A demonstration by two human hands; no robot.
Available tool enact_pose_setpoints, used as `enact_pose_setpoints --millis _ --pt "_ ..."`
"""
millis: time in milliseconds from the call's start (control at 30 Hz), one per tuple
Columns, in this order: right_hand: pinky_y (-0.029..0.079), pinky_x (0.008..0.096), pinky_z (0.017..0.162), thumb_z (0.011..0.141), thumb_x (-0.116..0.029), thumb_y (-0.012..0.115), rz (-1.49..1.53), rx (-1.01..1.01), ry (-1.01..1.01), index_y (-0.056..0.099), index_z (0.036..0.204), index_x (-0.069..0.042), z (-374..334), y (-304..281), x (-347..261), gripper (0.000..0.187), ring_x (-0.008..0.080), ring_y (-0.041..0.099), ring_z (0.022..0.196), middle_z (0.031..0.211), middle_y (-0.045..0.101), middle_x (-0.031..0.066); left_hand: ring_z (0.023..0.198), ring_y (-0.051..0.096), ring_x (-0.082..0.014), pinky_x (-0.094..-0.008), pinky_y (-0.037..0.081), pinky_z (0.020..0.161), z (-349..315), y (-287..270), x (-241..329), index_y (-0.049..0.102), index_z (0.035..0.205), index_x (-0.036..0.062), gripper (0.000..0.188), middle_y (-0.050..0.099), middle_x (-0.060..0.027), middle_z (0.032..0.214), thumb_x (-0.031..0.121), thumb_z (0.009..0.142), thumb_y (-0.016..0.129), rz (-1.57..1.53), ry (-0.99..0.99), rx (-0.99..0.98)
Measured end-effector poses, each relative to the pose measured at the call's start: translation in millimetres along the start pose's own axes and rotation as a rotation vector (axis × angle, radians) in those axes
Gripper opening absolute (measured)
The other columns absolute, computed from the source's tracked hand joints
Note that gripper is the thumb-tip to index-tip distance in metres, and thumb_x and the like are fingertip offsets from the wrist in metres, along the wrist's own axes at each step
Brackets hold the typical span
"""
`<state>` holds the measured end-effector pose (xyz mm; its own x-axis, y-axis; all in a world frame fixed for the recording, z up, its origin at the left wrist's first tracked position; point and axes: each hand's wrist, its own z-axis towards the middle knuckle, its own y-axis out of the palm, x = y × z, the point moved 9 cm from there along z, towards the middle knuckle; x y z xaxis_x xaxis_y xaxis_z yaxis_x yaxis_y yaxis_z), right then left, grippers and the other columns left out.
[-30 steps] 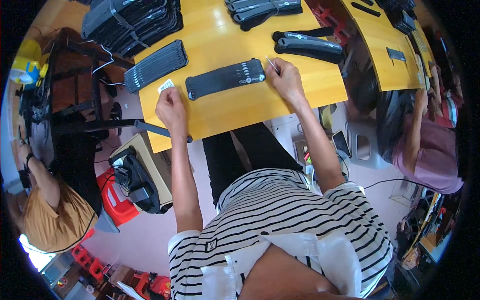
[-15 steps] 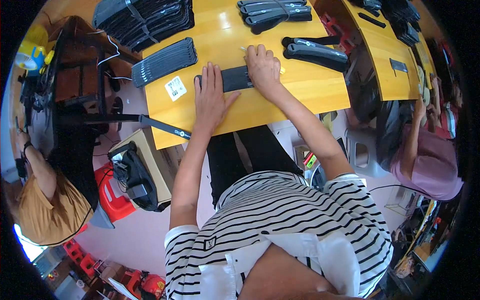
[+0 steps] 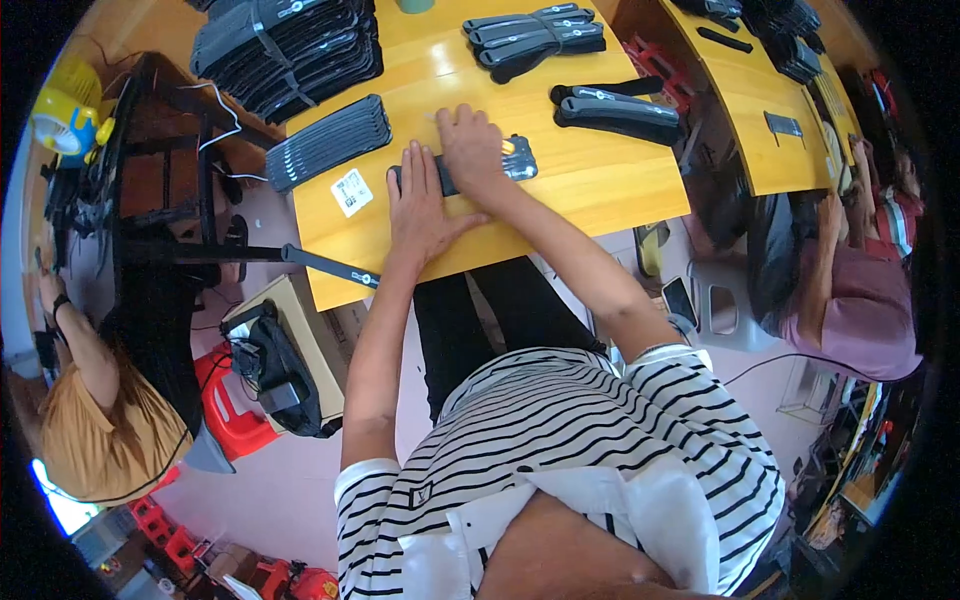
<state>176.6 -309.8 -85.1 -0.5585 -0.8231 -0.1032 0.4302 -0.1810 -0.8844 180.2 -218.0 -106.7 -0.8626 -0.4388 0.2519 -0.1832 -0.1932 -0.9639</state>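
Observation:
A flat black strip (image 3: 521,160) lies across the yellow table in front of me, its shiny right end uncovered. My left hand (image 3: 418,210) rests on its left end with fingers stretched flat and thumb spread to the right. Closed over the middle of the strip, my right hand (image 3: 474,155) grips a slim tool with a yellow end (image 3: 508,147); the tool's working end is hidden by the fingers. A row of dark strips (image 3: 332,143) lies to the left, near a white printed label (image 3: 351,193).
A tall strapped bundle of black strips (image 3: 290,55) stands at the far left, a smaller bundle (image 3: 535,40) at the back. Folded strips (image 3: 617,113) lie at right. Another strip (image 3: 330,266) juts past the table's left edge. Co-workers sit on both sides.
My right hand has slid left along the strip with the yellow-ended tool, uncovering the strip's right end. The left hand stays on the strip. The whole view has shifted slightly.

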Motion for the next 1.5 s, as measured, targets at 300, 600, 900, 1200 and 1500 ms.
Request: enact_pose_setpoints --millis 300,600,900,1200,1500 --pt "0.042 0.0360 0.057 0.074 -0.019 0.055 -0.004 0.033 0.007 0.053 0.085 -0.012 -3 3 8 0.012 0.0224 0.053 0.074 0.080 0.051 0.0046 0.135 0.010 -0.0319 -0.0468 0.008 0.107 1 0 0 0.016 0.134 -0.0112 0.121 0.012 -0.0253 0.143 0.070 0.056 0.062 -0.011 0.021 -0.014" --pt "0.043 0.0401 0.061 0.078 -0.015 0.050 -0.074 0.025 0.081 0.054 0.087 -0.012 -9 -8 65 0.011 0.0249 0.054 0.076 0.081 0.052 0.0076 0.134 0.012 -0.0328 -0.0475 0.011 0.106 -3 -3 -3 0.019 0.134 -0.0097 0.108 0.014 -0.0250 0.143 0.068 0.067 0.055 0.021 0.009 0.079" --pt "0.045 0.0424 0.061 0.080 -0.014 0.050 -0.108 0.053 -0.019 0.052 0.088 -0.009 -14 -30 56 0.009 0.0279 0.055 0.077 0.083 0.053 0.0092 0.134 0.013 -0.0343 -0.0489 0.009 0.106 -28 -5 -28 0.019 0.135 -0.0076 0.096 0.017 -0.0247 0.142 0.061 0.076 0.051 -0.067 -0.274 0.216" --pt "0.048 0.0421 0.061 0.077 -0.016 0.059 0.625 -0.245 -0.131 0.058 0.087 -0.007 -111 -70 -44 0.013 0.0316 0.059 0.073 0.085 0.058 0.0101 0.078 0.059 -0.0145 -0.0262 0.048 0.070 -220 -50 -119 0.059 0.099 -0.0026 0.020 0.062 -0.0098 0.088 0.014 0.088 0.053 -0.974 -0.749 0.875" --pt "0.047 0.0452 0.060 0.073 -0.016 0.064 0.583 -0.458 -0.174 0.049 0.099 -0.002 -134 -43 -132 0.032 0.0377 0.057 0.073 0.092 0.050 0.0163 0.071 0.060 -0.0128 -0.0229 0.048 0.065 -247 13 -98 0.060 0.095 0.0022 0.018 0.064 -0.0090 0.087 0.018 0.089 0.053 -1.538 -0.935 0.714"
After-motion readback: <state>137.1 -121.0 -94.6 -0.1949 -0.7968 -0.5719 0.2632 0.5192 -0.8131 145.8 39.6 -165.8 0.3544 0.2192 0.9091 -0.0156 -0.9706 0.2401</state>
